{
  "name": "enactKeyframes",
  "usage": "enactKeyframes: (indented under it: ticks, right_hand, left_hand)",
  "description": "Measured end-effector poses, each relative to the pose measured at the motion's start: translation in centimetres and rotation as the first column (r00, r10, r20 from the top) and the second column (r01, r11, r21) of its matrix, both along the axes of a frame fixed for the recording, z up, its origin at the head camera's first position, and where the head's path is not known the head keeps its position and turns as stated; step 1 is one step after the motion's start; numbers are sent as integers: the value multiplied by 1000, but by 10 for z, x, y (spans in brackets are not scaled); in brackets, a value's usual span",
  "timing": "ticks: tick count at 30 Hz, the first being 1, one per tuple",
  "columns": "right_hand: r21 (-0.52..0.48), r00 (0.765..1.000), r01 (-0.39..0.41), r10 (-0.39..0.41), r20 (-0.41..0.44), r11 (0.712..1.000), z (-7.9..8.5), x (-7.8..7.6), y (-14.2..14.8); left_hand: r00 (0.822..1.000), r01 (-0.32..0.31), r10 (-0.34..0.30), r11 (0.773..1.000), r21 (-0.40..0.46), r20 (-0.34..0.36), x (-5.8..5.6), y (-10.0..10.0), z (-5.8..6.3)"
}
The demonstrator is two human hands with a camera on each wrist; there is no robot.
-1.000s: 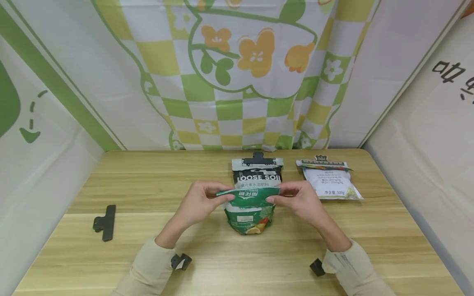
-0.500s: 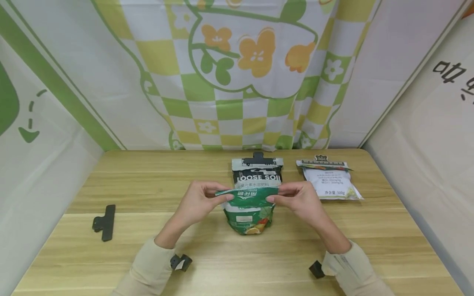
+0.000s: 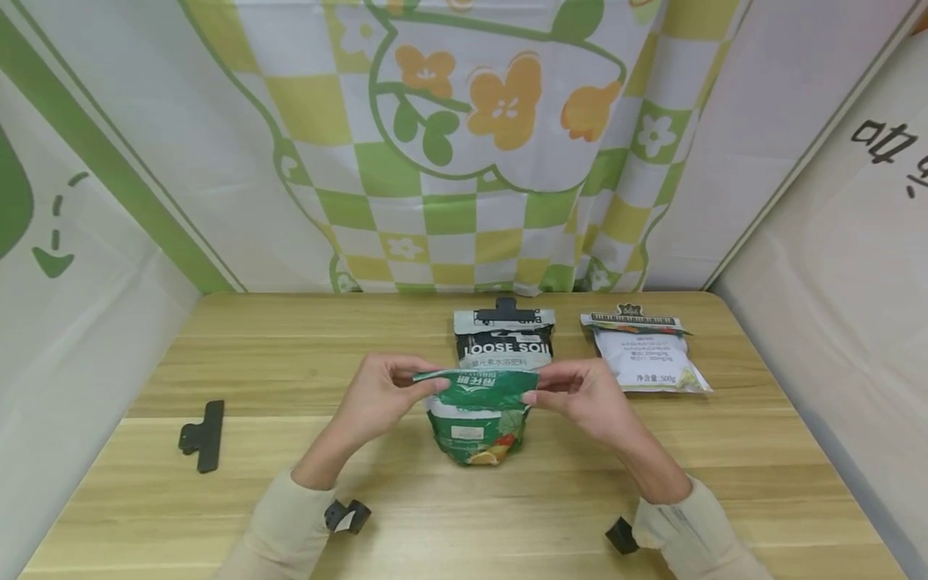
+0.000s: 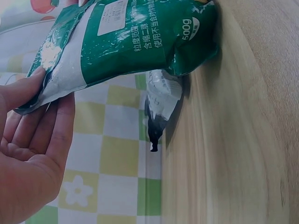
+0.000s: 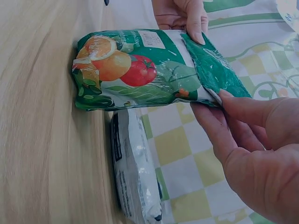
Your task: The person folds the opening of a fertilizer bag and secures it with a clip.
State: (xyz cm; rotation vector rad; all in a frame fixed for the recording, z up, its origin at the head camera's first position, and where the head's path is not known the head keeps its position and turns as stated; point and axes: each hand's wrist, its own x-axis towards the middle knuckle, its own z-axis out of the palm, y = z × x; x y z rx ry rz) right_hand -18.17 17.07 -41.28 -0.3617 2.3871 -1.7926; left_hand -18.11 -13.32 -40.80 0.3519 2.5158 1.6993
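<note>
A green fertilizer bag with printed fruit stands upright on the table, its top edge folded down toward the person. At the left end of the fold, my left hand pinches it between thumb and fingers. My right hand pinches the opposite end. In the left wrist view the left thumb presses on the green flap, with fingers behind the bag. The right wrist view shows printed oranges and a tomato on the bag, and the right thumb on the fold.
Behind it lies a black-and-white "LOOSE SOIL" bag with a black clip on top. To its right is a white 500g bag closed by a decorated clip. Another black clip lies at the left of the table.
Both hands keep their pinch on the folded top. The green bag has shifted slightly left and toward the person, and the left hand has moved a little left with it.
</note>
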Motion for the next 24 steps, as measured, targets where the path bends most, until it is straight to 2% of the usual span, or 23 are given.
enactKeyframes:
  ticks: [7, 16, 24]
  right_hand:
    - [-95, 998, -21, 27, 56, 995, -1, 4, -7]
    - [-188, 993, 63, -43, 108, 980, -6, 5, -20]
    - [-168, 992, 75, -57, 111, 983, -6, 3, -25]
  left_hand:
    - [1000, -11, 11, 999, -34, 0, 5, -6, 4]
    - [998, -44, 46, 997, -62, 30, 5, -14, 1]
    - [998, -36, 40, 997, -68, 55, 4, -20, -1]
